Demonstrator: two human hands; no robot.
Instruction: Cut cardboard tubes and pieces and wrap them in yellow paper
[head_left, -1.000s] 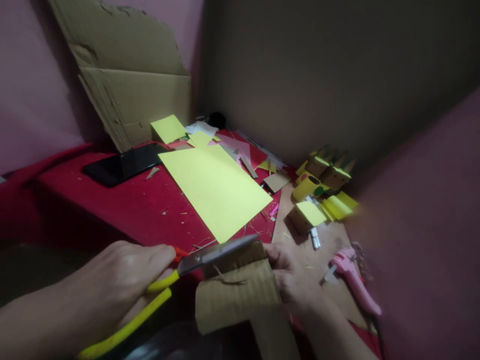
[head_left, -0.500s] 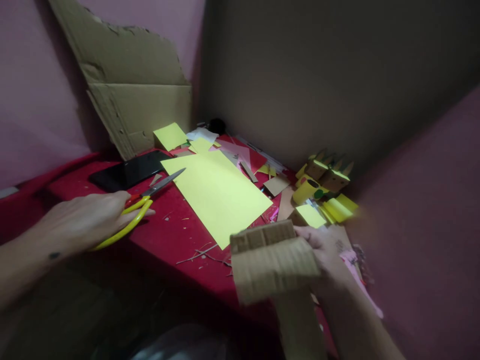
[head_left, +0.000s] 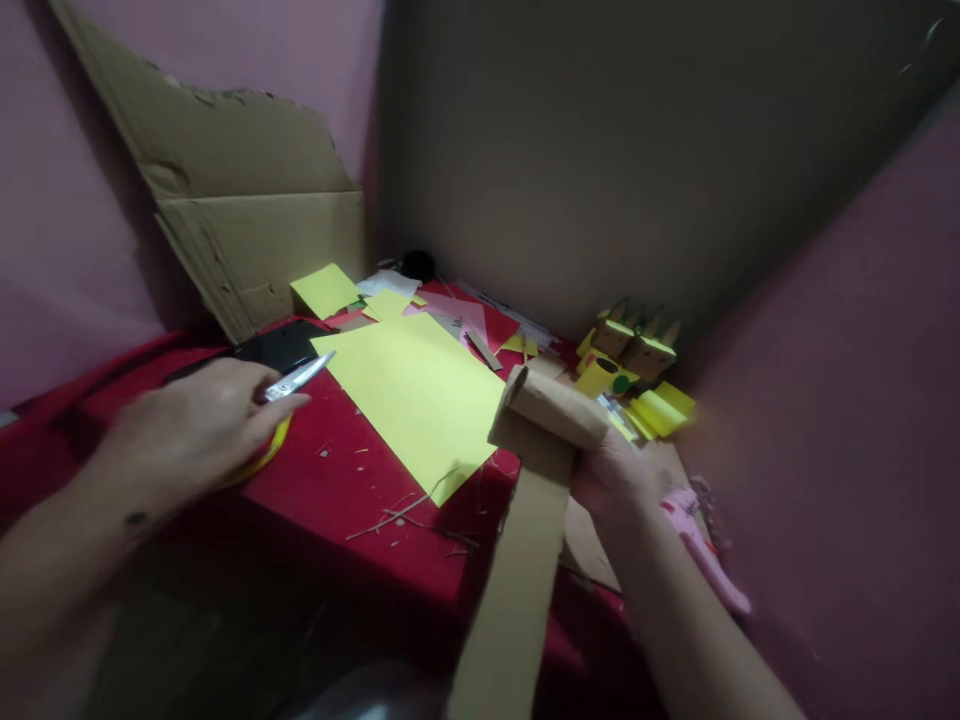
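My left hand (head_left: 202, 425) is wrapped round a pair of scissors (head_left: 300, 376) with yellow handles, its blades pointing away to the right. My right hand (head_left: 611, 460) grips a long cardboard strip (head_left: 517, 570) by its upper end, which is rolled into a tube. The strip's free length hangs down toward me, past the table's front edge. Between the hands a large sheet of yellow paper (head_left: 412, 390) lies on the red-covered table (head_left: 315, 500). The rolled end covers the sheet's right corner.
A big torn cardboard sheet (head_left: 262, 230) leans on the left wall, behind a black phone-like slab (head_left: 281, 345). Yellow cardboard holders with pencils (head_left: 626, 350) stand at the back right. A pink tool-like object (head_left: 705, 550) lies at the right. Thin scraps (head_left: 405, 515) litter the front.
My right hand has turned the cardboard, so its rolled end now sits higher and the strip shows at full length. My left hand has rotated slightly with the scissors.
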